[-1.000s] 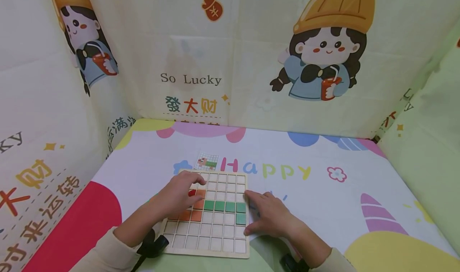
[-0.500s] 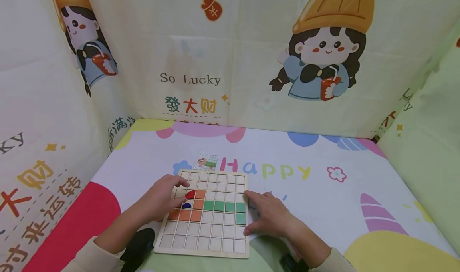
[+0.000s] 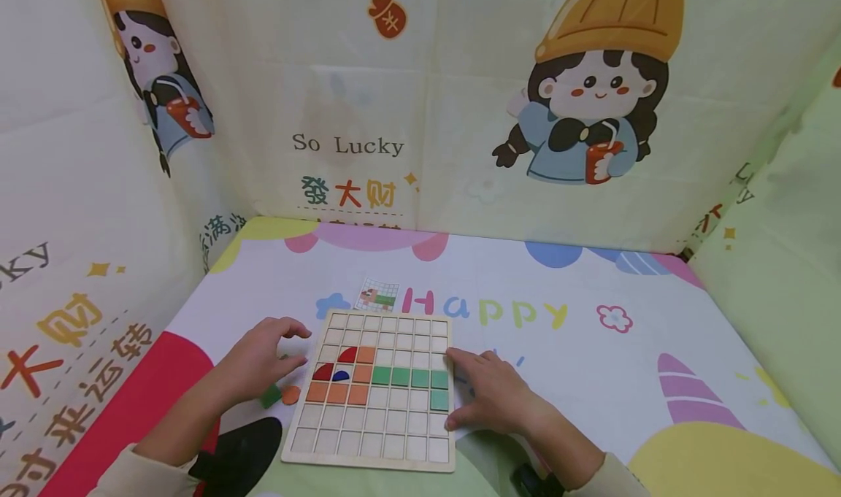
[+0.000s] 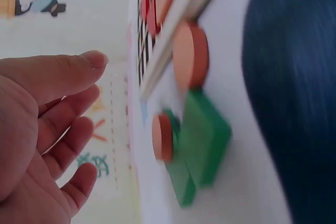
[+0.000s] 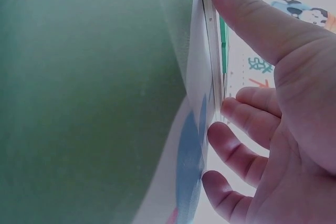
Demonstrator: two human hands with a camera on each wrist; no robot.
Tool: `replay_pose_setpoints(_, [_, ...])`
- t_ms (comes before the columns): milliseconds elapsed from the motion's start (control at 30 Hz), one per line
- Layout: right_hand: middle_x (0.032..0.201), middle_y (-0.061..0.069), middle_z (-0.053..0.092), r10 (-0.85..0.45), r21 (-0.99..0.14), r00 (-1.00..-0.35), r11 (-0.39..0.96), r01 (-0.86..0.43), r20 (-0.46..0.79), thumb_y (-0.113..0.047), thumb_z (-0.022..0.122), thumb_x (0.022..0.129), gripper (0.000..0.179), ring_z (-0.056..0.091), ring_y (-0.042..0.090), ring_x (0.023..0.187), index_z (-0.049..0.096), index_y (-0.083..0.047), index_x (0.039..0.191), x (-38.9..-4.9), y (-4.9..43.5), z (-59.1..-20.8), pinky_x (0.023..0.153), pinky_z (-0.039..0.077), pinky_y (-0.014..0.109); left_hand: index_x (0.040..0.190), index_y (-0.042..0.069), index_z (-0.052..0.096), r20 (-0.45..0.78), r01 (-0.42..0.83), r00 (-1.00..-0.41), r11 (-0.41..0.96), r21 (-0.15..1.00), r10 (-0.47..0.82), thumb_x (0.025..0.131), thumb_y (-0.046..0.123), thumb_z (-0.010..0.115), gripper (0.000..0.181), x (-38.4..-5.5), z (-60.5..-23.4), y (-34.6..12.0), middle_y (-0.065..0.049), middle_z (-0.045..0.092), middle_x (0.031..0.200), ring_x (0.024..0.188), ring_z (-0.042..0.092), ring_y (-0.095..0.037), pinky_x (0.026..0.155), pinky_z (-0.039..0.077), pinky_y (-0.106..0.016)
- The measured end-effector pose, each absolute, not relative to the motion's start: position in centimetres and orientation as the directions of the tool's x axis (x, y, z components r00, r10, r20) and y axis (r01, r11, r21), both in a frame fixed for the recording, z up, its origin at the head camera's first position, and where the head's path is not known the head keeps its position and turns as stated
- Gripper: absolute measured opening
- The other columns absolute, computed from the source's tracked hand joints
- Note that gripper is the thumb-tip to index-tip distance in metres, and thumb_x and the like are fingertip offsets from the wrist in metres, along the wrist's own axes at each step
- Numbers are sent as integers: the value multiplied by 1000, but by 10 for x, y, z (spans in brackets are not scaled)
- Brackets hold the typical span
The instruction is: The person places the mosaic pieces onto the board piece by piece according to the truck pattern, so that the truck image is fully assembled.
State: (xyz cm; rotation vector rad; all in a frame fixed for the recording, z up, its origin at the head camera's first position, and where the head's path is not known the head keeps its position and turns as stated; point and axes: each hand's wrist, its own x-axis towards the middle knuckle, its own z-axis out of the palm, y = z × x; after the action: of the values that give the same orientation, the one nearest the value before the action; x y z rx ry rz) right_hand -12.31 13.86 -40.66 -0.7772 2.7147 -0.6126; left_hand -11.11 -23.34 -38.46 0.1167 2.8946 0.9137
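Note:
A wooden grid board (image 3: pixel 394 444) lies on the table. In it sit orange squares (image 3: pixel 337 393), green squares (image 3: pixel 420 377), two red quarter-round pieces (image 3: pixel 347 355) and a blue half-round piece (image 3: pixel 342 375). My left hand (image 3: pixel 259 362) hovers left of the board, thumb and fingers apart, holding nothing. Beneath it, the left wrist view has loose pieces: an orange disc (image 4: pixel 190 56) near the board's edge, green pieces (image 4: pixel 202 140) and a smaller orange disc (image 4: pixel 161 137). Along the board's right edge rests my right hand (image 3: pixel 493 391), its thumb and fingertips touching the rim.
A small printed card (image 3: pixel 378 295) with a coloured grid picture lies just behind the board. Patterned cloth walls (image 3: pixel 453 117) surround the table on the back and both sides. The tablecloth (image 3: pixel 558 358) carries printed letters and shapes.
My left hand has drawn back leftward off the board, uncovering the blue half-round, the left red piece and the loose pieces beside the board. My right hand has stayed at the edge.

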Motion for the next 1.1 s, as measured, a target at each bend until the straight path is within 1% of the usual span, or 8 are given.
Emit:
replay_pose_setpoints(133, [133,9,61,-554,-451,-824,769,-453,-117,-51,88,68,96,52,27,106,48,-9,144,-124,138,-408,85,44,49,119,6,63,-113,2,-990,813,582,83,75,15,87,51,-112,-387,-248,-20,58,120,110,52,-41,69,60,-40])
replay_pose_setpoints(200, [135,9,60,-556,-441,-824,771,-459,-113,-52,88,67,97,52,27,106,48,-9,144,-124,138,-409,86,44,48,119,5,62,-133,-10,-988,813,582,83,74,16,88,53,-113,-388,-253,-20,58,120,109,52,-41,69,59,-40])
replay_pose_setpoints(300, [134,10,60,-556,-443,-824,770,-459,-112,-52,88,68,97,52,27,107,48,-9,145,-124,138,-409,86,44,49,119,4,61,-152,-6,-983,823,567,98,73,19,89,55,-116,-389,-261,-19,59,117,107,53,-40,71,59,-41])
replay_pose_setpoints(500, [133,10,61,-555,-446,-824,769,-457,-113,-51,89,68,97,52,27,106,47,-9,145,-124,138,-408,86,44,49,116,5,62,-172,4,-978,843,538,114,75,26,89,53,-117,-395,-271,-14,59,110,102,54,-33,75,58,-41])
replay_pose_setpoints(767, [129,9,63,-556,-446,-824,768,-459,-109,-50,89,68,95,52,27,105,47,-11,144,-125,139,-410,84,44,48,110,5,63,-157,32,-979,855,518,131,73,34,89,54,-117,-399,-272,-11,60,105,99,54,-31,76,57,-43])
replay_pose_setpoints(967, [131,10,62,-557,-452,-824,765,-459,-104,-49,89,67,96,52,28,107,47,-10,144,-124,140,-410,85,44,49,108,5,63,-143,39,-981,856,515,130,72,34,90,53,-117,-401,-273,-10,62,104,98,56,-31,77,57,-44])
replay_pose_setpoints(1100, [132,10,61,-553,-455,-826,766,-453,-108,-49,89,67,97,52,28,108,47,-10,145,-124,139,-410,86,44,50,106,5,63,-140,33,-983,859,511,121,76,28,87,45,-118,-403,-273,-10,62,103,97,56,-31,78,57,-45])
